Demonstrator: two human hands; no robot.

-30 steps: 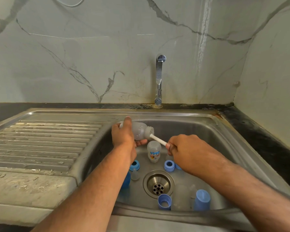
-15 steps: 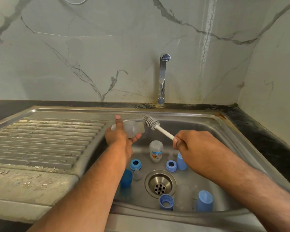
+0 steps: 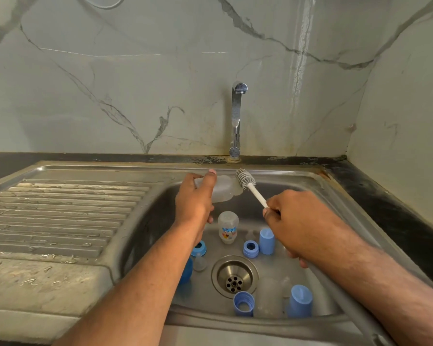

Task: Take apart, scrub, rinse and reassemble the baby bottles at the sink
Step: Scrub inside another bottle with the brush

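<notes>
L hand grips a clear bottle on its side over the sink, up at abt 12 o'clock of the basin near the back rim. Long axis runs roughly 9-to-3, mouth twd 3 o'clock. Fingers wrap the base end; thumb tip shows on top.

R hand is clenched round the white handle of the bottle brush. Handle slants from the hand up twd 11 o'clock; the grey bristle head sits just beside the bottle mouth, outside it, at the mouth's 1–2 o'clock. Can't tell if bristles touch the rim.

Key relation: brush axis is angled abt 45° off the bottle axis, so it isn't lined up w/ the neck. My read: to go in, the R hand must swing the handle twd 3 o'clock and push twd 9, or the L hand tilts the mouth twd 4–5 o'clock. R hand is the nearer one to the mouth.

A 2nd bottle stands on the sink floor at 6 o'clock of the held one, w/ blue rings and caps lying round the drain. Tap shows no water running.
</notes>
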